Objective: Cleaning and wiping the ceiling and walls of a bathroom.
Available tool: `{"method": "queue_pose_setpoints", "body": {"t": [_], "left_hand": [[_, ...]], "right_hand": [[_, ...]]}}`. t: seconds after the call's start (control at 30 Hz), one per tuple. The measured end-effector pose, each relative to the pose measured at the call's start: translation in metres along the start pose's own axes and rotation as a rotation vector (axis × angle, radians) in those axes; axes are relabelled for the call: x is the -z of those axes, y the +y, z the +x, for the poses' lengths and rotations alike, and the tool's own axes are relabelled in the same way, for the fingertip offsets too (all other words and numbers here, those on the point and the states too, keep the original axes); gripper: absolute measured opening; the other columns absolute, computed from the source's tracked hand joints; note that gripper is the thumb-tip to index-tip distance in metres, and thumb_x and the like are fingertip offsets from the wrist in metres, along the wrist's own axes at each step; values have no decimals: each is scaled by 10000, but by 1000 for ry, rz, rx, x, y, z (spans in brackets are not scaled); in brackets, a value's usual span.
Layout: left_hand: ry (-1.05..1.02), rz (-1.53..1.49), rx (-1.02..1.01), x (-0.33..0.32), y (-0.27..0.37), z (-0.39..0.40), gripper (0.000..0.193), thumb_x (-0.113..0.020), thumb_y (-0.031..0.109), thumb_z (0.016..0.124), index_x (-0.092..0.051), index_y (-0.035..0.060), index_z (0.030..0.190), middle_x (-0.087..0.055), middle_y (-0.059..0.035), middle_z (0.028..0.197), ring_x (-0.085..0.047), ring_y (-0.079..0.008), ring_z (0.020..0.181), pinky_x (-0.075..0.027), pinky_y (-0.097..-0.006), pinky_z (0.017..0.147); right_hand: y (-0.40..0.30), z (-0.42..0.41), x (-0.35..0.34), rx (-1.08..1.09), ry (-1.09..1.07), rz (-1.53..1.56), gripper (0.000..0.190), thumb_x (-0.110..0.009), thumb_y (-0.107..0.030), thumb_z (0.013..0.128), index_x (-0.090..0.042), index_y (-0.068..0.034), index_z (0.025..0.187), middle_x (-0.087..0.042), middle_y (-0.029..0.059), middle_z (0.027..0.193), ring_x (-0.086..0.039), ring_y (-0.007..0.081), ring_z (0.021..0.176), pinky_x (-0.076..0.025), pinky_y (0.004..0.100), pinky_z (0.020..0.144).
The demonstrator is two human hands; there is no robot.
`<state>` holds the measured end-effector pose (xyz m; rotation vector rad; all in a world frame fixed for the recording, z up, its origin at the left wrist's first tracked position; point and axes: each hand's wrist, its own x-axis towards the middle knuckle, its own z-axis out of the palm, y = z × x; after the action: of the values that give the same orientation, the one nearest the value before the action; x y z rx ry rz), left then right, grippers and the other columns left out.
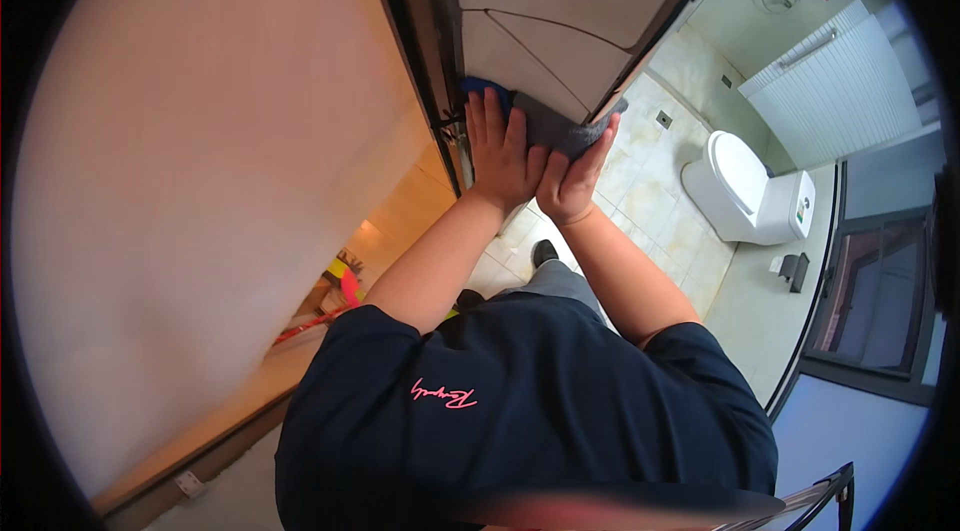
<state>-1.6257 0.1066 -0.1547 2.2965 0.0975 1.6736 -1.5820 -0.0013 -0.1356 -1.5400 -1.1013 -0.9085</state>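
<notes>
A grey cloth (559, 127) is wrapped against the faces and corner of a light panelled wall end or door edge (555, 43), which has dark lines across it. My left hand (501, 148) lies on the cloth with fingers spread, its fingertips by a blue patch of cloth (484, 87) beside the dark door frame. My right hand (577, 175) presses the cloth from the other side of the corner, fingers extended upward. The two hands touch or nearly touch at the thumbs. Part of the cloth is hidden under the hands.
A white toilet (739, 186) stands on the tiled floor at right, near a paper holder (793, 272) and a ribbed glass panel (836, 81). A pale wall (210, 156) fills the left. Red and yellow items (341, 283) lie on the floor beyond it. A dark-framed window (877, 291) is at right.
</notes>
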Motion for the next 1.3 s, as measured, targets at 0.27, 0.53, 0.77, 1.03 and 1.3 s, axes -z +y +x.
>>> {"method": "queue_pose_setpoints", "body": {"t": [0.27, 0.53, 0.77, 1.03, 1.3], "left_hand": [[-136, 15, 167, -6, -10, -89, 514, -554, 330, 828, -463, 6, 1217, -312, -338, 1378, -308, -564, 1241, -295, -609, 1000], [-107, 53, 354, -12, 7, -116, 478, -657, 205, 725, -538, 80, 1171, -385, -248, 1370, -405, -461, 1218, -388, -512, 945], [-140, 4, 800, -23, 64, -131, 545, -596, 29, 763, -485, 65, 1295, -458, -226, 1222, -510, -404, 1065, -451, -417, 896], [-224, 77, 1197, 16, 130, -149, 468, -562, 86, 841, -484, 103, 1302, -547, -164, 1018, -568, -344, 909, -477, -399, 795], [-174, 278, 1320, 50, 182, -161, 488, -586, 108, 829, -479, 120, 1305, -549, -160, 1048, -567, -345, 958, -469, -406, 825]], "right_hand": [[21, -84, -13, -79, -148, 40, 738, -465, -77, 861, -12, 38, 1432, -79, 356, 1448, -127, 485, 1357, -104, 540, 1098], [37, -120, -6, -146, -330, 168, 725, -473, -25, 886, -4, -1, 1439, -50, 346, 1439, -48, 472, 1367, -82, 550, 1089], [62, -118, 42, -186, -715, 370, 702, -544, 10, 852, -128, 17, 1418, -93, 338, 1435, -146, 478, 1343, -142, 514, 1095], [69, -112, 39, -369, -1236, 580, 716, -593, -26, 749, -222, 31, 1359, -209, 289, 1376, -268, 412, 1274, -251, 470, 1059], [51, -157, 17, -258, -1539, 890, 597, -591, -24, 695, -349, 45, 1236, -292, 260, 1311, -310, 418, 1234, -249, 458, 1068]]}}
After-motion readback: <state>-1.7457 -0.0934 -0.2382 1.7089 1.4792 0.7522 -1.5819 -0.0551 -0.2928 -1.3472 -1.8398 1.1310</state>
